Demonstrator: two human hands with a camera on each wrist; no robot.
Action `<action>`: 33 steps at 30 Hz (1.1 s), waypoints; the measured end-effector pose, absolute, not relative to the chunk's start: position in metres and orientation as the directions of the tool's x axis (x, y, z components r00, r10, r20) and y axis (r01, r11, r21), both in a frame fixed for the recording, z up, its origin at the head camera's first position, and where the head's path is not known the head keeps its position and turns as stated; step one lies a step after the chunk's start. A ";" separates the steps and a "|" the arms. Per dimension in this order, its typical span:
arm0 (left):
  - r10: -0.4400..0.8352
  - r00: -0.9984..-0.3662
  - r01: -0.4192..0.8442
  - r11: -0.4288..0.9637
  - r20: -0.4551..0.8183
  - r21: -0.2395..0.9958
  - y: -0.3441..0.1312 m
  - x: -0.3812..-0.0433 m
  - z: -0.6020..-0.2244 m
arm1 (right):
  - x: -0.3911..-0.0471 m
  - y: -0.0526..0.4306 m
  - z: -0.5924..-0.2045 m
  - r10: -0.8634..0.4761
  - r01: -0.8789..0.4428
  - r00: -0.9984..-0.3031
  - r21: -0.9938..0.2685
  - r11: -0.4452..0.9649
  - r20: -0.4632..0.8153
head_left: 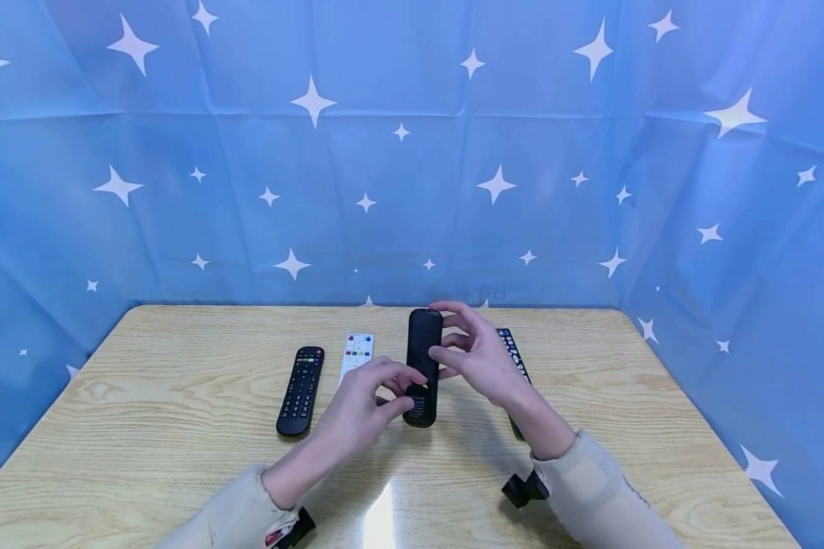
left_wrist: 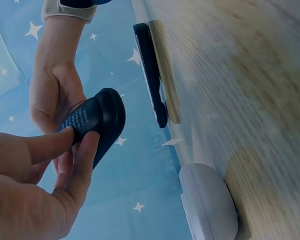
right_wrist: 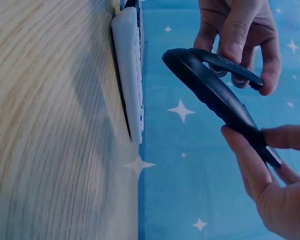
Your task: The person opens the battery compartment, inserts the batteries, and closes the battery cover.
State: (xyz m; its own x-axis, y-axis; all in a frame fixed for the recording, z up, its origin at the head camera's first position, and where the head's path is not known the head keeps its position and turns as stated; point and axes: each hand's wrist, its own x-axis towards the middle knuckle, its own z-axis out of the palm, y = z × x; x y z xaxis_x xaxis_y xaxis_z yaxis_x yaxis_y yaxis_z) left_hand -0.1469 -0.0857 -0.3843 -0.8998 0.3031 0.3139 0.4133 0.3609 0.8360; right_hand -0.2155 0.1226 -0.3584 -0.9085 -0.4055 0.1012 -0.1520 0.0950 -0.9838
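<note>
A black remote control (head_left: 423,332) is held up above the table, its back side turned toward me. My right hand (head_left: 481,362) grips its far end between thumb and fingers. At the near end, my left hand (head_left: 367,396) pinches the printed battery cover (right_wrist: 246,75) with thumb and fingers. In the right wrist view this cover stands at an angle off the remote's back, leaving a gap at one end while its other end meets the remote. The battery compartment under it is hidden.
On the wooden table (head_left: 178,427) lie another black remote (head_left: 300,390) at left, a white remote (head_left: 358,351) partly behind my left hand, and a dark remote (head_left: 511,347) partly behind my right wrist. A blue star-patterned curtain (head_left: 398,229) hangs along the back and sides.
</note>
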 end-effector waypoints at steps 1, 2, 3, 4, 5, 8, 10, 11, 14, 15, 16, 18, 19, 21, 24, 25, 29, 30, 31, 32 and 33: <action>0.303 -0.899 0.416 0.359 0.317 0.835 -0.086 -0.147 -0.384 | -0.216 0.123 -0.358 -0.405 -0.152 -0.909 -0.984 0.094 0.101; 0.304 -0.896 0.421 0.357 0.323 0.834 -0.085 -0.147 -0.384 | -0.216 0.122 -0.359 -0.405 -0.152 -0.909 -0.984 0.094 0.102; 0.305 -0.894 0.428 0.357 0.330 0.830 -0.085 -0.147 -0.384 | -0.216 0.122 -0.359 -0.404 -0.153 -0.909 -0.984 0.092 0.104; 0.306 -0.890 0.437 0.359 0.338 0.825 -0.085 -0.147 -0.384 | -0.216 0.122 -0.359 -0.403 -0.154 -0.909 -0.984 0.092 0.105; 0.307 -0.886 0.447 0.361 0.348 0.818 -0.085 -0.147 -0.384 | -0.216 0.122 -0.359 -0.402 -0.155 -0.909 -0.984 0.091 0.106; 0.311 -0.869 0.486 0.380 0.386 0.787 -0.084 -0.147 -0.386 | -0.216 0.123 -0.360 -0.401 -0.160 -0.910 -0.983 0.092 0.111; 0.315 -0.856 0.513 0.403 0.411 0.758 -0.084 -0.148 -0.386 | -0.216 0.123 -0.360 -0.401 -0.163 -0.909 -0.982 0.093 0.113; 0.318 -0.849 0.525 0.413 0.423 0.744 -0.083 -0.148 -0.387 | -0.216 0.123 -0.360 -0.402 -0.167 -0.908 -0.981 0.094 0.116; 0.335 -0.827 0.562 0.454 0.452 0.692 -0.082 -0.148 -0.386 | -0.216 0.123 -0.360 -0.408 -0.177 -0.904 -0.980 0.093 0.125; 0.344 -0.820 0.571 0.465 0.456 0.676 -0.082 -0.148 -0.386 | -0.216 0.123 -0.360 -0.410 -0.181 -0.903 -0.979 0.093 0.128; 0.354 -0.815 0.580 0.472 0.459 0.665 -0.081 -0.149 -0.385 | -0.216 0.123 -0.360 -0.411 -0.184 -0.902 -0.979 0.092 0.131; 0.375 -0.806 0.592 0.480 0.458 0.648 -0.081 -0.149 -0.384 | -0.215 0.122 -0.360 -0.416 -0.191 -0.899 -0.978 0.090 0.137; 0.383 -0.803 0.595 0.483 0.456 0.642 -0.081 -0.149 -0.383 | -0.215 0.122 -0.360 -0.416 -0.193 -0.899 -0.977 0.092 0.139; 0.393 -0.801 0.598 0.479 0.452 0.643 -0.081 -0.150 -0.383 | -0.216 0.122 -0.360 -0.415 -0.197 -0.899 -0.976 0.094 0.141; 0.402 -0.801 0.596 0.468 0.444 0.652 -0.083 -0.151 -0.382 | -0.216 0.122 -0.359 -0.416 -0.197 -0.899 -0.975 0.101 0.139; 0.403 -0.801 0.596 0.465 0.443 0.655 -0.083 -0.152 -0.382 | -0.217 0.123 -0.359 -0.418 -0.200 -0.898 -0.974 0.105 0.139; 0.402 -0.808 0.583 0.442 0.430 0.682 -0.084 -0.152 -0.383 | -0.217 0.124 -0.358 -0.422 -0.190 -0.897 -0.977 0.097 0.132; 0.397 -0.813 0.575 0.436 0.426 0.692 -0.084 -0.152 -0.383 | -0.217 0.124 -0.358 -0.420 -0.183 -0.898 -0.979 0.092 0.129; 0.392 -0.818 0.568 0.432 0.421 0.700 -0.084 -0.152 -0.383 | -0.217 0.124 -0.357 -0.420 -0.179 -0.899 -0.980 0.088 0.127; 0.388 -0.821 0.562 0.429 0.418 0.707 -0.085 -0.152 -0.383 | -0.217 0.125 -0.357 -0.419 -0.172 -0.900 -0.982 0.081 0.123; 0.386 -0.824 0.558 0.427 0.415 0.712 -0.085 -0.151 -0.383 | -0.216 0.125 -0.357 -0.418 -0.165 -0.900 -0.983 0.076 0.119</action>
